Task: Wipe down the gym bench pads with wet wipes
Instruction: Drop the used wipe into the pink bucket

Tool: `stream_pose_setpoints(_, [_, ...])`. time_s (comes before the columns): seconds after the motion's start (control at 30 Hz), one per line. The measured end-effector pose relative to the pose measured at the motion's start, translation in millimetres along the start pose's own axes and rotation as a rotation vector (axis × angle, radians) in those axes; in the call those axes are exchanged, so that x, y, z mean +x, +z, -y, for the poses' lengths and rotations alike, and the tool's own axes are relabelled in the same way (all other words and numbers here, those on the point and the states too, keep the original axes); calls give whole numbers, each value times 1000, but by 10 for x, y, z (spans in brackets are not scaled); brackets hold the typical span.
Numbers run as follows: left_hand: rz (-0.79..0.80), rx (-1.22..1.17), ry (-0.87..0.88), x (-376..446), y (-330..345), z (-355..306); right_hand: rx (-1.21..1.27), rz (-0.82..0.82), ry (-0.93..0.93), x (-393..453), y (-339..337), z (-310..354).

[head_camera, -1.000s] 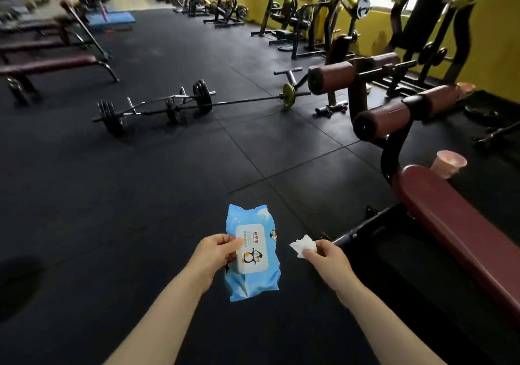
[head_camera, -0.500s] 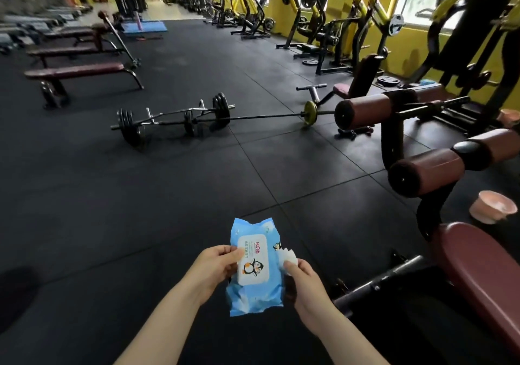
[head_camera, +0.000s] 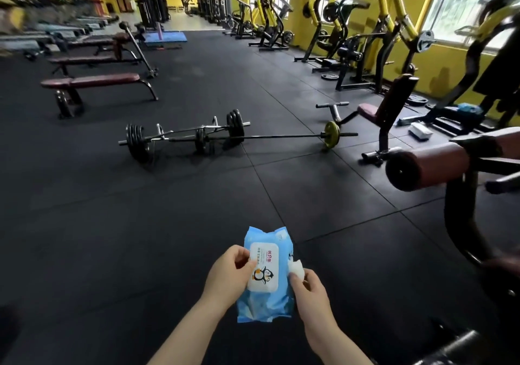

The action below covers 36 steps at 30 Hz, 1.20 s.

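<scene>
**Wet wipes pack in both hands, bench pads off to the right**

Wet wipes pack [head_camera: 264,276], blue with a white label flap showing a penguin figure, is held upright at the lower centre of the head view, above the black rubber floor [head_camera: 112,238]. Left hand [head_camera: 228,276] grips the pack's left edge, thumb laid across the label flap, fingers curled behind. Right hand [head_camera: 308,288] pinches a small crumpled white wipe [head_camera: 296,270] between thumb and fingertips; the wipe touches the pack's right edge. Whether the flap is sealed or lifted cannot be told.

Bench pads: a maroon roller pad [head_camera: 430,164] on a black frame stands at the right edge, well apart from the hands. A second maroon pad surface lower right is largely cut off and blurred.

Surroundings: a loaded barbell [head_camera: 185,139] lies on the floor ahead, with a longer bar carrying a yellow plate [head_camera: 331,137] beside it. A flat maroon bench [head_camera: 92,81] stands far left, with further benches behind it. Yellow-and-black machines [head_camera: 349,38] line the right wall under the windows.
</scene>
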State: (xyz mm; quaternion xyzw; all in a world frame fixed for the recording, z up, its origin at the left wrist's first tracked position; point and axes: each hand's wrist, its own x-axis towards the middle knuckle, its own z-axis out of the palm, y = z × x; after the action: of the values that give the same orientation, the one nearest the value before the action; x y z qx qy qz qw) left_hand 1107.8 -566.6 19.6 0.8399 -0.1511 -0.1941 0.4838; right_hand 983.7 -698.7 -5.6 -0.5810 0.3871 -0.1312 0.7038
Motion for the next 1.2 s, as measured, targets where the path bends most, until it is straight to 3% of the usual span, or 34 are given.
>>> stream_pose_setpoints(0.17, [52, 184, 63, 1106, -158, -169, 37, -82, 8, 854, 521, 349])
stream_pose_setpoints(0.47, [251, 190, 87, 2791, -12, -646, -30, -233, -106, 2178, 704, 1008])
stream_pose_setpoints(0.97, [468, 172, -50, 5824, 1521, -2009, -28, -314, -190, 4936, -72, 2302])
stream_pose_setpoints(1.2, [597, 278, 96, 6947, 2354, -2551, 75, -484, -184, 6015, -348, 2713])
